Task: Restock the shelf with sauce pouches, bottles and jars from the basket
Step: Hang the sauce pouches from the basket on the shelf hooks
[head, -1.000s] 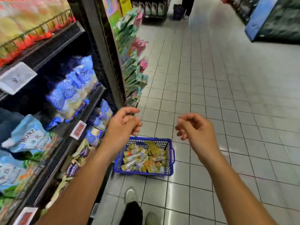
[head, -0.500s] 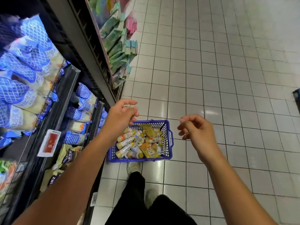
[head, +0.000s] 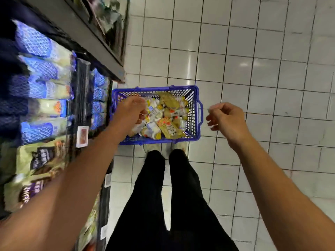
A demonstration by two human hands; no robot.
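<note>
Shelf (head: 81, 98) on the left edge of the frame, packed with blue-netted pouches (head: 38, 42) up top and green pouches (head: 27, 160) lower down, all of them smeared with blur. A red-and-white price tag (head: 82, 134) sits on the shelf rail. Moving right, the left hand (head: 130, 113) hangs over the left end of the basket (head: 196, 109), fingers curled downward right at the goods. Whether it grips anything cannot be told, as the hand hides its own fingertips. The basket is blue, standing on the white tiled floor (head: 272, 69) just beside the foot of the shelf. It holds a jumble of small sauce bottles (head: 154, 127) with yellow caps and a yellow-green sauce pouch (head: 171, 131) lying flat near its lower right corner. Below it, black trouser legs (head: 154, 196), with pale shoes (head: 152, 147) touching the basket's near rim. Further right, the right hand (head: 228, 120) hovers over bare tiles, just outside the basket's right handle, fingers loosely curled and holding nothing.
</note>
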